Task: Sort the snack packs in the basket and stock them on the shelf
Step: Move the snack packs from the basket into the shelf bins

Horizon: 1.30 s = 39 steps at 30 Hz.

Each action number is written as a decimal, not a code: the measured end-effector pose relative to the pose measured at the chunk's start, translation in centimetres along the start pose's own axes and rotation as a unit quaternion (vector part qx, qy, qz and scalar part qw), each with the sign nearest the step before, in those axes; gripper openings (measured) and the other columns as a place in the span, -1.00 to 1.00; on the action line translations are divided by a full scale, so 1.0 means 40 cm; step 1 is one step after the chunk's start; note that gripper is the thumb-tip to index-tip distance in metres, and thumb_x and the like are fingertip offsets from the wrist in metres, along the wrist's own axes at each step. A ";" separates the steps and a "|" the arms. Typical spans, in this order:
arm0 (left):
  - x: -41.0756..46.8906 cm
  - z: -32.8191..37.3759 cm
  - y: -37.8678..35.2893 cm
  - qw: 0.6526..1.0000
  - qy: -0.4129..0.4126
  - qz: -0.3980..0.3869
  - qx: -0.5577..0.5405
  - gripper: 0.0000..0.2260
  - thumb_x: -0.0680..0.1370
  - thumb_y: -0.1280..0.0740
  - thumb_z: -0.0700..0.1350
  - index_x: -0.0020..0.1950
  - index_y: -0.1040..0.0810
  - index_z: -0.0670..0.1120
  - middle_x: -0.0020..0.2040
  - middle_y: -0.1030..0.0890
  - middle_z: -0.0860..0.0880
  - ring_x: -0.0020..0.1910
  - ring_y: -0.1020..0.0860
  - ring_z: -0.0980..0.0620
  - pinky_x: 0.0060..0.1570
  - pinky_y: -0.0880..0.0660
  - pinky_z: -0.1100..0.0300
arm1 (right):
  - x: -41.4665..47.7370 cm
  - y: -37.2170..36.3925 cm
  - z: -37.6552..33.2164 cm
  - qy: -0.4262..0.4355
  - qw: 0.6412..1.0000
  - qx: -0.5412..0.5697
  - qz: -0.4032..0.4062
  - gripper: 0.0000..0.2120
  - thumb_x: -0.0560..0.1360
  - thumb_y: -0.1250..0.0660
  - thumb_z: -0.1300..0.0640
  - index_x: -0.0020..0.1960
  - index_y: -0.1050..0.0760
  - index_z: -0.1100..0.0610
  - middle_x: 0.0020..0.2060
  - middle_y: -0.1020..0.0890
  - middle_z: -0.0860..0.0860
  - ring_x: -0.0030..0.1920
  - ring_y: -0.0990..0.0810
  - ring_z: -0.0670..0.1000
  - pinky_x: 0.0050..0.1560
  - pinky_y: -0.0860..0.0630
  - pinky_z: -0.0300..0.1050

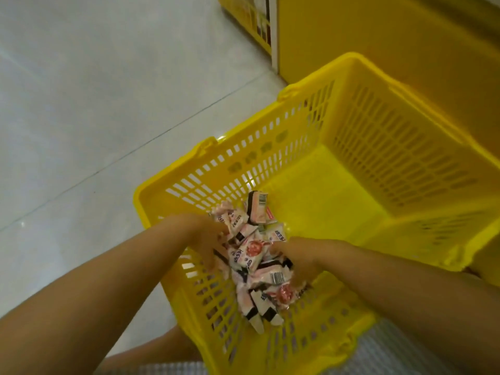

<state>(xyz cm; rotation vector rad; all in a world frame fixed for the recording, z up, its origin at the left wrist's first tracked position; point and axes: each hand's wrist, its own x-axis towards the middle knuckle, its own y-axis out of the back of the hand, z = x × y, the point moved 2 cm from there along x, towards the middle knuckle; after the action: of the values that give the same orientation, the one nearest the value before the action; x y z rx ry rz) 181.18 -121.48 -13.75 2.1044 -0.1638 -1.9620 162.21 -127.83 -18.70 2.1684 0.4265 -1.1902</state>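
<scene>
A yellow plastic basket (311,136) stands on the floor below me. A heap of small pink-and-white snack packs (254,253) lies in its near left corner. My left hand (208,239) is inside the basket on the left side of the heap, fingers curled around several packs. On the heap's right side, my right hand (297,261) digs in with fingers bent among the packs. Both hands enclose the pile between them. The fingertips are hidden by the packs.
The far part of the basket floor (332,190) holds nothing. A yellow shelf unit (378,36) rises just behind the basket, with a low yellow rack (251,20) at its left. Pale tiled floor (94,104) spreads to the left. My knees flank the basket's near edge.
</scene>
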 end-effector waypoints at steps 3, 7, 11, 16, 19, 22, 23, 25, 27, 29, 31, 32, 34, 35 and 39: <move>0.001 0.008 -0.003 0.997 -0.012 0.039 -0.071 -0.32 0.46 -0.46 0.07 0.49 -0.23 0.02 0.37 -0.42 -0.02 0.25 -0.45 -0.07 0.17 -0.45 0.09 | -0.001 -0.006 -0.008 0.007 1.000 -0.020 0.015 -0.25 0.43 -0.48 0.08 0.49 -0.16 -0.04 0.30 -0.37 0.13 0.21 -0.46 0.17 0.06 -0.49 0.00; -0.015 -0.005 0.022 0.976 -0.024 0.069 -0.206 -0.49 0.42 -0.43 0.24 0.29 -0.45 0.06 0.10 -0.50 0.10 0.04 -0.50 0.05 0.04 -0.46 0.14 | -0.017 0.007 -0.031 0.049 0.990 -0.085 0.096 -0.67 0.50 -0.37 0.01 0.22 -0.51 0.09 0.18 -0.38 0.13 -0.01 -0.47 0.10 -0.06 -0.49 0.00; -0.014 -0.015 0.028 0.884 -0.048 0.057 -0.462 -0.78 0.59 -0.21 -0.06 0.19 -0.50 -0.09 0.14 -0.54 -0.07 -0.03 -0.54 0.01 -0.09 -0.56 0.14 | -0.035 0.045 -0.042 0.094 0.981 -0.022 0.168 -0.74 0.53 -0.31 0.08 -0.16 -0.51 0.29 0.04 -0.51 0.23 -0.03 -0.51 0.18 -0.06 -0.50 0.07; 0.013 -0.014 0.025 0.741 -0.090 0.089 -0.660 -0.82 0.62 -0.17 -0.08 0.01 -0.56 -0.08 -0.19 -0.66 -0.03 -0.22 -0.61 0.05 -0.17 -0.53 0.13 | -0.097 0.147 0.066 0.031 0.934 0.247 0.255 -0.83 0.48 -0.32 0.24 -0.09 -0.48 0.38 -0.16 -0.55 0.29 -0.15 -0.55 0.24 -0.23 -0.40 -0.06; 0.020 0.000 0.038 0.690 -0.100 0.121 -0.707 -0.71 0.64 -0.15 0.10 -0.01 -0.57 -0.03 -0.25 -0.66 -0.02 -0.25 -0.59 0.03 -0.23 -0.50 0.17 | -0.143 0.193 0.119 0.022 0.854 0.432 0.289 -0.88 0.53 -0.21 0.34 -0.14 -0.49 0.24 -0.24 -0.54 0.14 -0.21 -0.53 0.10 -0.19 -0.50 -0.05; 0.027 0.015 0.053 0.669 -0.112 0.155 -0.718 -0.60 0.57 -0.18 0.25 0.12 -0.57 -0.02 -0.02 -0.69 -0.11 -0.02 -0.61 -0.05 -0.10 -0.54 0.14 | -0.163 0.217 0.134 0.018 0.806 0.510 0.299 -0.87 0.56 -0.16 0.32 -0.06 -0.44 0.15 -0.16 -0.56 0.15 -0.18 -0.56 0.08 -0.17 -0.58 -0.02; 0.026 0.022 0.058 0.667 -0.119 0.167 -0.716 -0.58 0.55 -0.22 0.25 0.15 -0.56 -0.05 0.03 -0.67 -0.15 0.00 -0.60 -0.06 -0.07 -0.54 0.13 | -0.166 0.221 0.134 0.019 0.797 0.522 0.304 -0.88 0.57 -0.16 0.31 -0.08 -0.41 0.14 -0.19 -0.54 0.15 -0.21 -0.56 0.06 -0.25 -0.58 -0.08; 0.022 0.035 0.068 0.671 -0.134 0.179 -0.706 -0.65 0.53 -0.33 0.14 0.18 -0.54 -0.07 0.08 -0.65 -0.18 -0.01 -0.62 -0.05 -0.12 -0.55 0.17 | -0.164 0.224 0.129 0.017 0.778 0.543 0.316 -0.84 0.58 -0.15 0.29 -0.14 -0.35 0.10 -0.26 -0.51 0.11 -0.29 -0.54 0.01 -0.41 -0.56 -0.18; 0.017 0.045 0.078 0.656 -0.146 0.171 -0.720 -0.74 0.51 -0.42 -0.04 0.17 -0.52 -0.05 0.08 -0.65 -0.14 0.02 -0.65 -0.06 -0.16 -0.59 0.18 | -0.158 0.225 0.121 0.021 0.763 0.559 0.322 -0.84 0.60 -0.16 0.25 -0.13 -0.34 0.07 -0.28 -0.53 0.09 -0.33 -0.54 -0.01 -0.48 -0.54 -0.21; 0.016 0.057 0.087 0.615 -0.152 0.155 -0.759 -0.67 0.48 -0.45 -0.15 0.22 -0.49 -0.07 0.13 -0.61 -0.15 0.07 -0.63 -0.12 -0.10 -0.63 0.06 | -0.152 0.224 0.114 0.038 0.761 0.566 0.315 -0.88 0.60 -0.21 0.18 -0.11 -0.35 0.06 -0.29 -0.57 0.07 -0.37 -0.58 -0.05 -0.49 -0.55 -0.22; 0.018 0.066 0.096 0.593 -0.156 0.160 -0.773 -0.64 0.48 -0.46 -0.18 0.23 -0.46 -0.09 0.16 -0.58 -0.14 0.10 -0.60 -0.10 -0.08 -0.63 -0.01 | -0.146 0.223 0.111 0.060 0.773 0.554 0.304 -0.90 0.56 -0.31 0.11 -0.07 -0.37 0.04 -0.29 -0.62 0.00 -0.39 -0.62 -0.12 -0.46 -0.56 -0.21; 0.017 0.070 0.099 0.605 -0.160 0.169 -0.762 -0.67 0.48 -0.46 -0.17 0.19 -0.47 -0.09 0.14 -0.59 -0.12 0.06 -0.61 -0.04 -0.13 -0.63 0.06 | -0.145 0.222 0.110 0.071 0.784 0.540 0.298 -0.87 0.53 -0.35 0.11 -0.04 -0.39 0.02 -0.29 -0.64 -0.04 -0.37 -0.64 -0.13 -0.46 -0.56 -0.21; 0.017 0.076 0.103 0.634 -0.158 0.188 -0.733 -0.70 0.48 -0.46 -0.16 0.17 -0.50 -0.08 0.10 -0.62 -0.11 -0.03 -0.65 0.02 -0.16 -0.62 0.18 | -0.145 0.222 0.111 0.083 0.807 0.508 0.290 -0.76 0.48 -0.41 0.17 0.05 -0.40 0.00 -0.27 -0.65 -0.06 -0.37 -0.66 -0.13 -0.48 -0.51 -0.25; 0.019 0.076 0.105 0.641 -0.152 0.195 -0.727 -0.68 0.47 -0.46 -0.17 0.20 -0.50 -0.11 0.10 -0.63 -0.14 -0.02 -0.66 -0.03 -0.07 -0.62 0.13 | -0.148 0.224 0.112 0.082 0.820 0.488 0.289 -0.71 0.48 -0.41 0.21 0.12 -0.40 0.02 -0.24 -0.65 -0.04 -0.36 -0.66 -0.11 -0.49 -0.50 -0.26; 0.016 0.078 0.112 0.645 -0.160 0.214 -0.715 -0.66 0.47 -0.46 -0.24 0.19 -0.48 -0.05 0.03 -0.65 -0.15 -0.10 -0.69 -0.08 -0.09 -0.64 0.08 | -0.172 0.255 0.133 0.058 0.823 0.430 0.367 -0.64 0.49 -0.34 0.33 0.24 -0.41 0.09 -0.26 -0.58 0.08 -0.44 -0.57 -0.12 -0.51 -0.46 -0.27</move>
<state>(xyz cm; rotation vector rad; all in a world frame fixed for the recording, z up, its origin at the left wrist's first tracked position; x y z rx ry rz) 178.57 -126.28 -13.34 0.5590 0.5947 -1.2389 160.67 -138.91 -11.33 2.7119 -1.0424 -0.8445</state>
